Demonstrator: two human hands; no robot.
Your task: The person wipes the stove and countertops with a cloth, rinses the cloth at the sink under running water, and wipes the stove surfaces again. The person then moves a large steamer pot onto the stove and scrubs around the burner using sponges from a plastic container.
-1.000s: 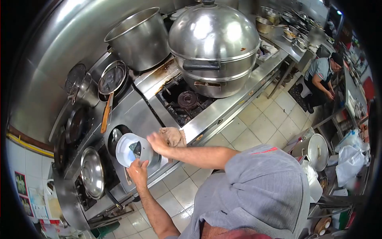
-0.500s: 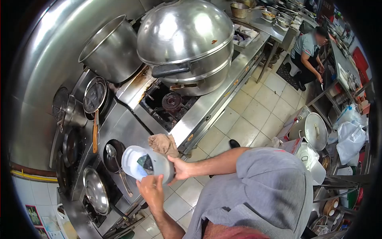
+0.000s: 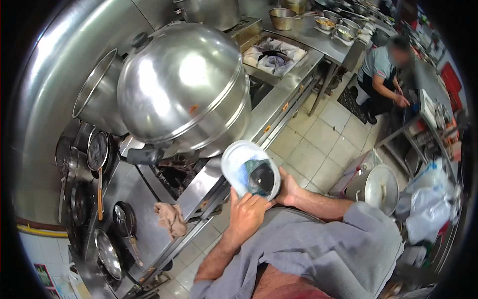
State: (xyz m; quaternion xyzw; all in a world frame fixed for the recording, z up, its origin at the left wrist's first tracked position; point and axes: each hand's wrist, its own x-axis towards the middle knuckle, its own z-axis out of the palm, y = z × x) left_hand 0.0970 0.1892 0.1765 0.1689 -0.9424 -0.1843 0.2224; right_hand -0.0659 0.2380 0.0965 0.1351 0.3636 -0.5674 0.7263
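Note:
A white plastic tub (image 3: 235, 158) is held close to my body, tilted so its opening shows. Inside it lies something dark and greenish (image 3: 262, 178) with a blue part; I cannot make out what it is. My left hand (image 3: 247, 213) grips the near left rim, fingers curled over it. On the right side, my right hand (image 3: 287, 188) is wrapped round the tub's outer wall, its fingers partly hidden. The tub is in front of the stove's front edge, right of the big domed steamer (image 3: 184, 79).
A crumpled cloth (image 3: 171, 219) and a small black pan with a spoon (image 3: 124, 219) sit on the steel counter (image 3: 149, 192). A lidded pot (image 3: 381, 189) stands at the right. Farther back, a person (image 3: 381, 74) bends at a work table.
The tub has moved right, away from the counter and pan, with both hands on it. The view has shifted toward the right. My right hand, earlier off the tub, took hold of its side.

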